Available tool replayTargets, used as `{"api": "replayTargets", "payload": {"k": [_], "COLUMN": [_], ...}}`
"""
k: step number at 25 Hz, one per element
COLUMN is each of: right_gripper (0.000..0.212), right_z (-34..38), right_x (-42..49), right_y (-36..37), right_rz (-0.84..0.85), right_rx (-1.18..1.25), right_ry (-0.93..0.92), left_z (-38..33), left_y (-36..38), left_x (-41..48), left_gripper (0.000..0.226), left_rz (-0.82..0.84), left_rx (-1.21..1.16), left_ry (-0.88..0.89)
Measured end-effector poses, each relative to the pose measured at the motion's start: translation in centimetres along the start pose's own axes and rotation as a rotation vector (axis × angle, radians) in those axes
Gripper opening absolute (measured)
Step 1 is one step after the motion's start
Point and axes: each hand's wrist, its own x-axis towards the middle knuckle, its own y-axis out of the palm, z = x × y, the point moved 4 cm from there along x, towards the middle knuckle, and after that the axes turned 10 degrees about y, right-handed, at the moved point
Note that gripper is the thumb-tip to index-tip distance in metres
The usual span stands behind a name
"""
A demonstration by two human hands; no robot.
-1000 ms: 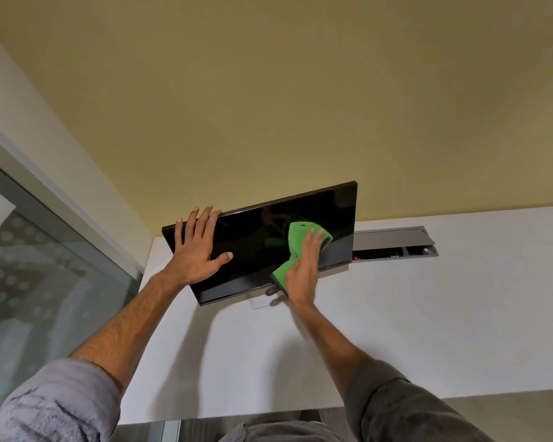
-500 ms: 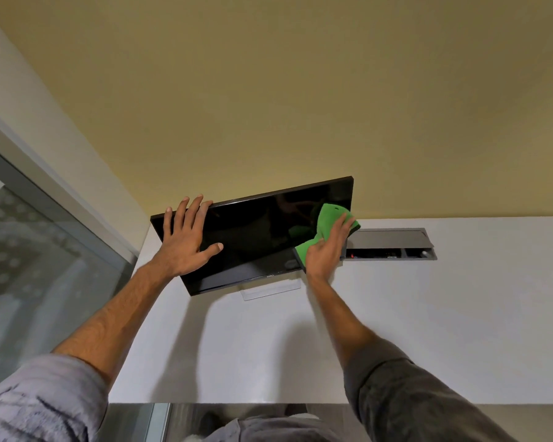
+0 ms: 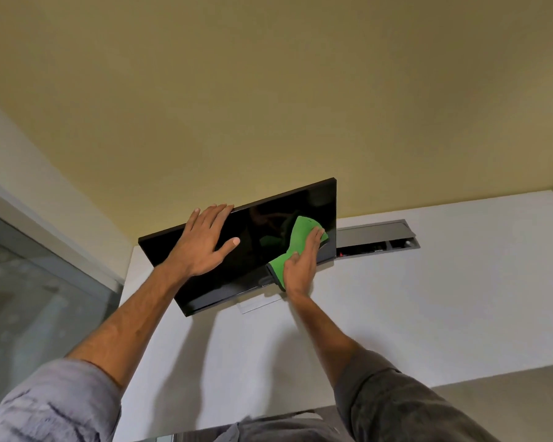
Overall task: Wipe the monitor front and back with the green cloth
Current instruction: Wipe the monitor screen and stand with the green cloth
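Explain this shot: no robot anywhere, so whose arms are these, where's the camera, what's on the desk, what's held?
There is no machine here. A person works with bare hands, and the only camera sits on their head, looking forward and down, so both arms reach in from the bottom of the picture. On the white desk stands a black monitor with a dark screen. Behind it an open cable hatch is set into the desk, and a window is at the left. The left hand lies flat on the screen, fingers at the top edge. The right hand presses a green cloth against the right part of the screen, pushing rather than clasping it. The monitor's back is out of sight.
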Motion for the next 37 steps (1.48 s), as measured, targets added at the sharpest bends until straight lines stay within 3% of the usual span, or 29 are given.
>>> {"api": "replayTargets", "payload": {"k": [11, 18, 26, 32, 37], "right_gripper": [0.093, 0.093, 0.087, 0.085, 0.094], "right_z": [2.7, 2.2, -0.1, 0.6, 0.1], "right_x": [-12.3, -4.5, 4.9, -0.8, -7.8], "right_y": [9.2, 4.8, -3.2, 0.2, 4.3], "right_rz": [0.141, -0.060, -0.025, 0.083, 0.200], "right_rx": [0.052, 0.121, 0.091, 0.117, 0.004], "right_ry": [-0.087, 0.096, 0.257, 0.297, 0.201], "left_z": [1.0, 1.3, 1.2, 1.3, 1.2], "left_y": [1.0, 0.9, 0.9, 1.0, 1.0], "left_x": [0.2, 0.1, 0.2, 0.4, 0.5], "left_gripper": [0.094, 0.093, 0.098, 0.100, 0.100], "left_rz": [0.076, 0.069, 0.072, 0.082, 0.112], "left_rx": [0.013, -0.021, -0.058, -0.059, -0.047], "left_ry": [0.045, 0.061, 0.070, 0.050, 0.040]}}
